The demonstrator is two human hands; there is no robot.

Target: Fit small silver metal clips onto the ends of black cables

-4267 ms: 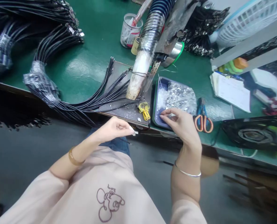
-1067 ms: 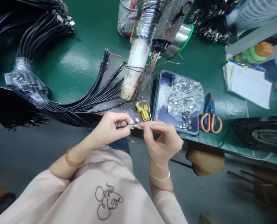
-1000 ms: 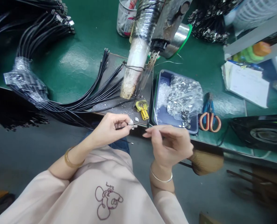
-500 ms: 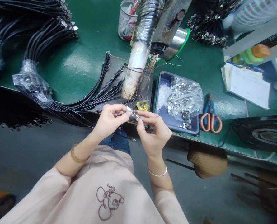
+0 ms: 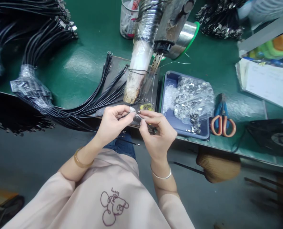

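My left hand (image 5: 116, 119) pinches the end of a thin black cable (image 5: 123, 117) between thumb and forefinger; white wrapping covers a fingertip. Right beside it, my right hand (image 5: 157, 130) is closed in a pinch on a thin, light-coloured sliver (image 5: 139, 116), too small to name for certain. The fingertips of both hands nearly meet around a tiny metal connector (image 5: 137, 112) at the cable's end. Just beyond them lies a yellow, dark-stained pad (image 5: 146, 107). A bundle of black cables (image 5: 84, 109) runs in from the left onto a dark board (image 5: 117, 63).
A soldering setup with a white, taped tube (image 5: 138, 60) stands over the board. Behind it is a solder wire spool (image 5: 185, 38). To the right are a blue tray (image 5: 204, 133) of metal connectors and orange-handled cutters (image 5: 224, 122). A clear cup (image 5: 127, 22) stands at the back.
The view has shifted slightly, so the tray and cutters appear farther right. Both hands keep their pinch, with the fingertips almost in the same place.
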